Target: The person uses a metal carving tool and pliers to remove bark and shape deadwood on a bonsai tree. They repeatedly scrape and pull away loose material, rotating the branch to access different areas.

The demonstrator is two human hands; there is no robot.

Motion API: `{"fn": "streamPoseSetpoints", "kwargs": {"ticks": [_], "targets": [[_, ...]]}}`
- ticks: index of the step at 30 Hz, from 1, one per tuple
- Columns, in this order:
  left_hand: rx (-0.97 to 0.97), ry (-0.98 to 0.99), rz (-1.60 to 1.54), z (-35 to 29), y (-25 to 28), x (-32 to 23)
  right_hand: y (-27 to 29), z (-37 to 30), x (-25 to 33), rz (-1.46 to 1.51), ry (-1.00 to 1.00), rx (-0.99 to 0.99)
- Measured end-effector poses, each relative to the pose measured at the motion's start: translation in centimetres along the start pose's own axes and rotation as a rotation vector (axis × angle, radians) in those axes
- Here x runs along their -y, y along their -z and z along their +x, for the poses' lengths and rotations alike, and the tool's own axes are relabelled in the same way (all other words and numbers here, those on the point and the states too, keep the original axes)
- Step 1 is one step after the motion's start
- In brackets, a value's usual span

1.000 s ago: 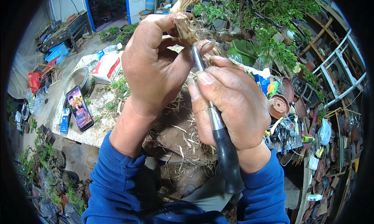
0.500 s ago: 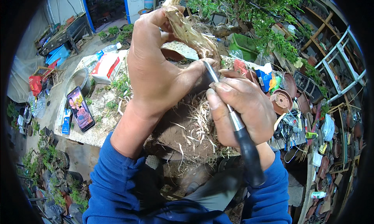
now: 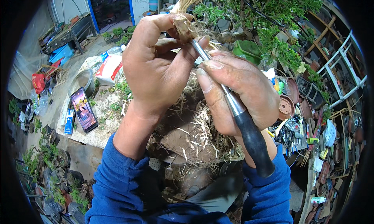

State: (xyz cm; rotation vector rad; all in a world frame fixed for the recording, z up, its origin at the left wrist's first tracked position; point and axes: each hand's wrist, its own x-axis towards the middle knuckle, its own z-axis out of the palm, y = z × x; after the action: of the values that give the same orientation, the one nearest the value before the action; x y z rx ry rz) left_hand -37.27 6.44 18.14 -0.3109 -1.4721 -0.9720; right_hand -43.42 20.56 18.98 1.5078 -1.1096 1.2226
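Note:
My left hand (image 3: 156, 68) is wrapped around a pale, stripped trunk (image 3: 183, 23) of a small tree with green needle foliage (image 3: 272, 9). My right hand (image 3: 237, 91) grips a carving tool (image 3: 233, 107) with a metal shaft and a black handle; its tip rests against the trunk by my left thumb. Under both hands lies a round earth mound (image 3: 187, 134) littered with pale wood shavings. Both sleeves are blue.
A phone (image 3: 84, 109) with a lit screen lies on a stone slab (image 3: 97, 126) at the left, near a white bag (image 3: 109, 68). Terracotta pots (image 3: 286, 105), hand tools and small bottles crowd the right. Small potted plants (image 3: 46, 157) stand at the lower left.
My hands and the trunk have shifted slightly; the tool's tip has worked along the trunk, and the head view has moved a little.

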Motion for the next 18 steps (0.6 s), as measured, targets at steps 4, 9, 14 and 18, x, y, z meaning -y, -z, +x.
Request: {"fn": "streamPoseSetpoints", "kwargs": {"ticks": [4,9,14,18], "targets": [[0.016,-0.011,0.028,-0.3,0.2,0.0,0.4,-0.1,0.1,-0.027,0.012,0.033],[0.028,-0.083,0.053,-0.3,0.6,0.4,1.1,-0.5,0.7,-0.029,-0.028,0.099],[0.046,-0.070,0.046,-0.6,0.7,0.3,1.6,-0.9,1.4,-0.034,-0.069,0.085],[0.057,-0.072,0.091,-0.8,0.7,0.1,1.6,-1.0,1.4,-0.025,-0.063,0.052]]}}
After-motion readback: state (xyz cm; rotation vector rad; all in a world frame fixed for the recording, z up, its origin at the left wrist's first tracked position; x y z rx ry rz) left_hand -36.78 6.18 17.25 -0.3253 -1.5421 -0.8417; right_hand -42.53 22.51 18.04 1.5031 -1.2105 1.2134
